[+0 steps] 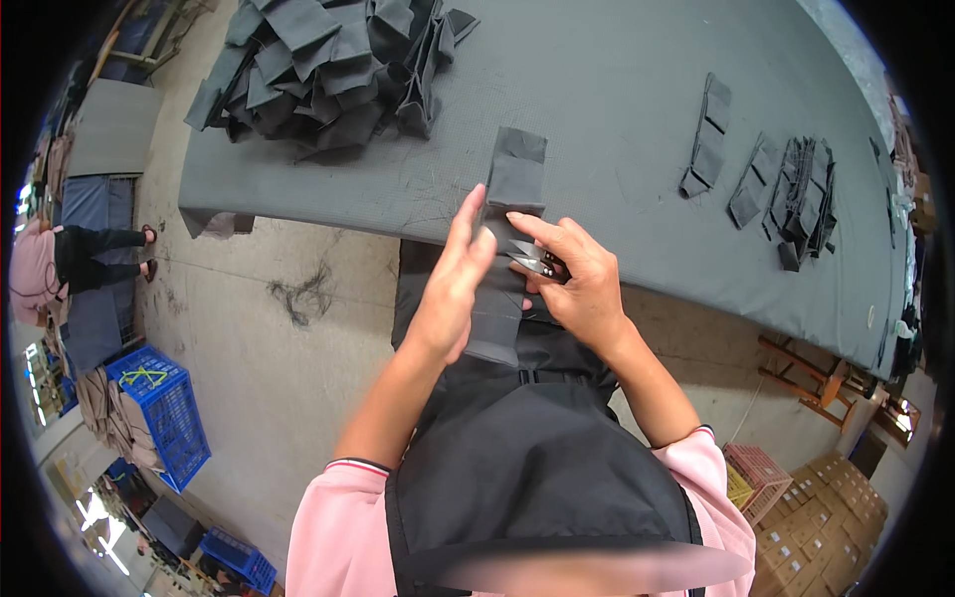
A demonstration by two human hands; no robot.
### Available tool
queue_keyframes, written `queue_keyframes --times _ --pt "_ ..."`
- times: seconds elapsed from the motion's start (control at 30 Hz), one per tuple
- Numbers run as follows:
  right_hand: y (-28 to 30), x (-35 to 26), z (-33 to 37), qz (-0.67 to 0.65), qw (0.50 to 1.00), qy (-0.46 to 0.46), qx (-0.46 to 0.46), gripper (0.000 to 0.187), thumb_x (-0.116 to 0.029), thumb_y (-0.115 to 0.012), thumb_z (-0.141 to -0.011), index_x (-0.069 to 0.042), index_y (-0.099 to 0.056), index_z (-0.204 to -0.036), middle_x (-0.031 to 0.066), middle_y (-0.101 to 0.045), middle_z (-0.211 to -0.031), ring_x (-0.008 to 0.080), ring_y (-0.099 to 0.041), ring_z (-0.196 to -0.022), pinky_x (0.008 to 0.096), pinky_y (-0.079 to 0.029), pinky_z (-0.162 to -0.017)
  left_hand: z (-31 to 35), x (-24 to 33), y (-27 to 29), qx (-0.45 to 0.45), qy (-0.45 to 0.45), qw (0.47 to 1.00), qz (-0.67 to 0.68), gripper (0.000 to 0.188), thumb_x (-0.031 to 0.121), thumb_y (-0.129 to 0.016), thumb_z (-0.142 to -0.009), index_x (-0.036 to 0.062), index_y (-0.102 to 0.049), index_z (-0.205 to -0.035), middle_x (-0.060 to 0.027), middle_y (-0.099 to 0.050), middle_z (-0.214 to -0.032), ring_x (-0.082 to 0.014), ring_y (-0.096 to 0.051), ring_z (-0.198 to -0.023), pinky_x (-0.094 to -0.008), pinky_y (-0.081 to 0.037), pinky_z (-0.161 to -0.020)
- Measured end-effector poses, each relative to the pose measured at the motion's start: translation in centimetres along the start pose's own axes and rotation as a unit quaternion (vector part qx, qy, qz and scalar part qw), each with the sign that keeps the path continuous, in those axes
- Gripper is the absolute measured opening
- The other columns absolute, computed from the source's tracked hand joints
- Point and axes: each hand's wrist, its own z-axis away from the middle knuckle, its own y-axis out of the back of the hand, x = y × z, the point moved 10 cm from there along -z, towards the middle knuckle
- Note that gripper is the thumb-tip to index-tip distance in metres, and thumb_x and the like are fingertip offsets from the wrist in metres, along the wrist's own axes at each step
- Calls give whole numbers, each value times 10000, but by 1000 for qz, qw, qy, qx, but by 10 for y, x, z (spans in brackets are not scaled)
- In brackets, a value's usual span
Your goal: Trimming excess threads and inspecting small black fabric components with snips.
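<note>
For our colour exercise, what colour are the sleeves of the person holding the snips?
The sleeves are pink; the head view shows this best.

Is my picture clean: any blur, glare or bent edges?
Head view: the table's front edge bows and the corners go black; bright glare at lower left; a pale smear blurs the bottom; the left forearm looks slightly soft, the scissors fairly sharp.

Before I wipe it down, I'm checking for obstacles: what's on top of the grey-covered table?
A heap of dark grey fabric pieces at left, loose threads, and several strips at right. Another strip reaches partly over the table. Whatever lies beneath the heap is covered.
</note>
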Motion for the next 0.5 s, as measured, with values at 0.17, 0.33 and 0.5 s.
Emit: queue_keyframes --times 0.17,0.33,0.5 --pt "14 12 -1 41 995 62 60 268 81 -666 -740 -35 -637 -979 53 -488 -741 96 -502 -556 236 -423 -471 11 -5 -10 -25 12 999 -43 662 83 -377 -912 135 -15 -1464 -194 -446 -1247 -215 -610 -813 -344 -528 -704" --pt "25 39 -9 -276 941 -126 146 131 -91 -541 -907 -29 -496 -801 -7 -466 -755 42 -442 -588 198 -366 -460 15 -19 -7 -24 67 997 21 544 9 -419 -888 97 -111 -1327 -205 -454 -1201 -246 -640 -774 -354 -554 -680" --pt "5 57 0 -413 864 -278 72 143 -147 -562 -919 -69 -495 -819 -4 -496 -776 37 -450 -607 193 -388 -488 19 -36 -2 -40 122 992 18 427 118 -571 -890 50 -271 -1185 -237 -477 -1209 -305 -659 -793 -380 -577 -677"
